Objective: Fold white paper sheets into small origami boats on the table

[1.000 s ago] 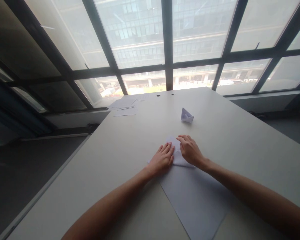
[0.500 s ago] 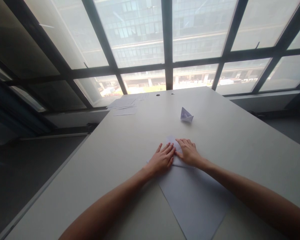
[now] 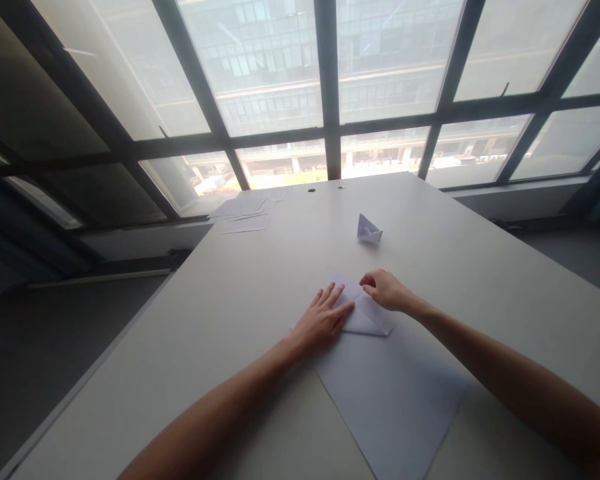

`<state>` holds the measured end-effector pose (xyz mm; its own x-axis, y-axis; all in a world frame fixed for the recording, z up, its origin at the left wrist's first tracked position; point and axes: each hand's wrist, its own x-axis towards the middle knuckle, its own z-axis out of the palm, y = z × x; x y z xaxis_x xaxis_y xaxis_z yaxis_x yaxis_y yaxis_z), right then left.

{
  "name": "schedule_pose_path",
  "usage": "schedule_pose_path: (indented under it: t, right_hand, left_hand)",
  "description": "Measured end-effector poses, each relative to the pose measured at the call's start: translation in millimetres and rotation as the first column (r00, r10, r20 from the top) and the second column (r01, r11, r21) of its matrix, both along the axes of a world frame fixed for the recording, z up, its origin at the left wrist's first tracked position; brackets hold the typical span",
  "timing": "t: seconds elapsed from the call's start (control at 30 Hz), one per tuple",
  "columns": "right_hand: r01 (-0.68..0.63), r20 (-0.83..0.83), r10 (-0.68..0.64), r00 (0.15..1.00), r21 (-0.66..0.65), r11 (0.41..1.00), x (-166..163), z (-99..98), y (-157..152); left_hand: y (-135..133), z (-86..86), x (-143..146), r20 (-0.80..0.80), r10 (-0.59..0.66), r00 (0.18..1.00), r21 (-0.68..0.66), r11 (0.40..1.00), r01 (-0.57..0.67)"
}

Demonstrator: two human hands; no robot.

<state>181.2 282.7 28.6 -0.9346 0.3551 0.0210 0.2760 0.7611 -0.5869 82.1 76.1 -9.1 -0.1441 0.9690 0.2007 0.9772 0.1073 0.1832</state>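
hands, head view: left hand (image 3: 325,320) lies flat and wide open, fingers spread, palm down on the sheet of paper (image 3: 395,393); right hand (image 3: 386,290) is curled in, thumb and forefinger tips together at the far edge of the folded corner (image 3: 365,319); whether they nip the paper or only press on it, i cannot tell.
where the paper is: flat on the table (image 3: 480,280) right in front of the person, set cornerwise, near point towards the camera, far corner folded over into a triangle between the two hands.
weight: very light by the look of it; a draught or a brushing forearm would likely shift it.
stiffness: thin and floppy, it probably sags if lifted by one corner; a pressed crease likely stays.
surface: smooth sheet on a smooth tabletop, so it likely slides unless a palm pins it.
fragility: probably tears and crumples easily; light fingertip pressure suits it.
where to hold: pin the flat part with an open palm; take the flap at its edge or tip between thumb and forefinger.
around it: small paper boat (image 3: 369,230) further up the table, well apart from the hands; loose sheets (image 3: 240,213) at the far left corner; two small round holes (image 3: 311,190) near the far edge; big window (image 3: 330,67) beyond.
writing: none to be read; sheet, boat and table show no print, label or brand.
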Motion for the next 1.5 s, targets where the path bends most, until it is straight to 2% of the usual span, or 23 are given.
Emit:
schedule_pose_path:
  t: [0.17,0.4,0.5,0.6,0.73,0.83,1.0,1.2,1.37,1.5]
  right_hand:
    - [-0.003,0.042,0.006,0.999,-0.076,0.997,1,0.1,0]
    - [0.051,0.057,-0.037,0.998,-0.275,0.960,-1,-6.9,4]
    - [0.099,0.080,-0.073,0.994,-0.394,0.914,-2,-6.1,2]
    - [0.142,0.107,-0.100,0.989,-0.519,0.843,-2,-5.6,2]
    - [0.180,0.106,-0.146,0.984,-0.612,0.770,-3,-5.2,3]
    - [0.189,0.107,-0.157,0.982,-0.631,0.753,-3,-3.3,4]
    - [0.177,0.112,-0.137,0.984,-0.629,0.757,-3,-1.1,5]
    - [0.232,0.168,-0.160,0.973,-0.670,0.705,-5,-2.7,6]
    - [0.232,0.163,-0.165,0.973,-0.665,0.710,-2,4.3,5]
    - [0.231,0.186,-0.140,0.972,-0.698,0.678,0,6.1,9]
  left_hand:
    - [0,5.3,1,-0.010,-0.020,1.000,0.095,0.995,0.020]
    - [-2,0.0,-4,0.003,-0.042,0.999,0.084,0.996,0.041]
    - [-2,2.3,-3,0.009,-0.072,0.997,0.038,0.997,0.072]
    - [-2,6.0,-1,0.006,-0.097,0.995,0.018,0.995,0.097]
    - [-1,5.1,-1,0.031,-0.081,0.996,0.014,0.997,0.080]
    - [-1,1.9,-3,0.054,-0.069,0.996,0.009,0.998,0.069]
    - [-1,0.4,-4,0.031,-0.097,0.995,0.032,0.995,0.096]
    - [-1,2.3,-2,0.016,-0.087,0.996,0.046,0.995,0.086]
    - [0,3.2,0,0.009,-0.083,0.997,0.056,0.995,0.082]
    - [0,3.8,0,0.017,-0.088,0.996,0.074,0.993,0.087]
